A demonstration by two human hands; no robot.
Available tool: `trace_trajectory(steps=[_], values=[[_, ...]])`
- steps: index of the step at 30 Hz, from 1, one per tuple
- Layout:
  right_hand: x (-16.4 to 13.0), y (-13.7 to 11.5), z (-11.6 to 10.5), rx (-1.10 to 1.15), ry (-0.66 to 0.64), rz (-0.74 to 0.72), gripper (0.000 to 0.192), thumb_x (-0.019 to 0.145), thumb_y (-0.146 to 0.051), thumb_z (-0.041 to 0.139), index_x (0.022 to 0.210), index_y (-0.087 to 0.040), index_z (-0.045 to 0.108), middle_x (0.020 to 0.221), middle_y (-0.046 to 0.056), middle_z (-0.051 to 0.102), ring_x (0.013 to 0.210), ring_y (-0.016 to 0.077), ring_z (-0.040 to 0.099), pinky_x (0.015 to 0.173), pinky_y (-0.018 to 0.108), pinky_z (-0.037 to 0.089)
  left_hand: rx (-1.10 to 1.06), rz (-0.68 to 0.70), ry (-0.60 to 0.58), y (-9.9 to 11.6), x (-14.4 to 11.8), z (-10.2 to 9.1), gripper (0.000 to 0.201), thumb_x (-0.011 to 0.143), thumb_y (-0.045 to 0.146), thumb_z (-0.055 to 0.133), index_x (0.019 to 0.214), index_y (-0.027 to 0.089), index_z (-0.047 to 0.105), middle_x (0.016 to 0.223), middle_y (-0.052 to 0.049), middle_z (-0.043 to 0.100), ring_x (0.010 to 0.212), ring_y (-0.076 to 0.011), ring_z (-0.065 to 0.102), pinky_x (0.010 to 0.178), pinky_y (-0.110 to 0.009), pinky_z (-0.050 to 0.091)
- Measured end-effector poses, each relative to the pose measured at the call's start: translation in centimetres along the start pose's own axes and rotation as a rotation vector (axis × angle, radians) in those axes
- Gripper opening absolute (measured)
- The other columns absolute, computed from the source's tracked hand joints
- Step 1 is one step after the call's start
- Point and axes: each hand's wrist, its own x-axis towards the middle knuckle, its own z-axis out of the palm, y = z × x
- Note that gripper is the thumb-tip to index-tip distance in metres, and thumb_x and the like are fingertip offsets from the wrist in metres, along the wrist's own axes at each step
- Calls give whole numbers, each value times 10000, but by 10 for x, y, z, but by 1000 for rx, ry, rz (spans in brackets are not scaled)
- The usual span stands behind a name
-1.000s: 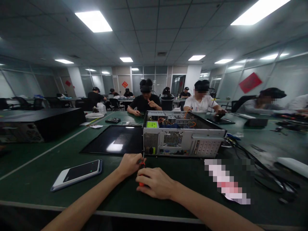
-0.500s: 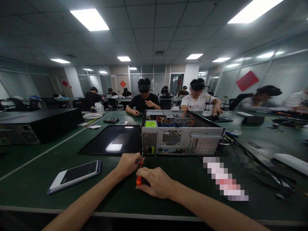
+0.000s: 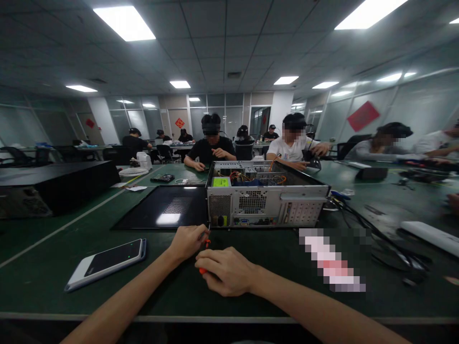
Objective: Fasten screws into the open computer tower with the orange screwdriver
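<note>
In the head view my right hand is wrapped round the orange handle of a screwdriver. The shaft points away from me towards the rear of a computer case. My left hand has its fingers pinched at the front part of the screwdriver, close to the case's lower left corner. What the tip touches there is too small to tell. The case lies on its side with its top uncovered, showing cables and a power supply with a yellow-green label. A black side panel lies flat to its left.
A phone-like device lies at the front left, and another dark case stands beyond it. Black cables, a white bar and a blurred-out item are on the right. Several co-workers sit across the table.
My right hand has shifted slightly and now covers more of the orange handle. The view has moved a little. Across the table, the co-worker in white has lifted a dark object.
</note>
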Motion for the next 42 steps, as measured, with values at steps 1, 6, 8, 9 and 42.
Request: trace_trajectory(steps=[1,6,8,9,42], values=[[0,0,0,12,-9,3,242,910,-208,499,1140,-162,556,1149,65,668,872,142,663,665,238,522,4,-5,0,1,0,0,133,860,151,550,792,191,657,520,35,600,435,-97,515,466,-221,300],[-1,3,-1,23,-23,11,218,936,-344,564,1069,-172,584,1140,57,658,906,159,657,718,254,527,2,-26,-10,5,3,-2,142,872,172,554,775,192,655,523,33,616,440,-101,534,465,-221,308],[-2,3,-1,-19,-25,12,267,966,-441,538,1048,-195,602,1167,57,635,884,152,653,665,245,513,-5,-24,-23,5,4,-3,139,875,172,556,779,193,655,532,32,624,444,-101,539,463,-219,308],[-2,4,0,-44,-23,17,277,975,-460,523,1052,-208,608,1178,58,622,872,146,648,637,238,500,-8,-24,-27,5,4,-4,138,876,174,558,780,192,655,534,32,625,445,-102,540,461,-218,306],[-4,4,6,-116,-19,13,328,995,-484,470,1124,-222,619,1143,74,589,813,129,619,598,219,486,70,19,-40,7,7,-5,319,965,273,478,670,190,566,510,16,579,436,-105,470,479,-253,232]])
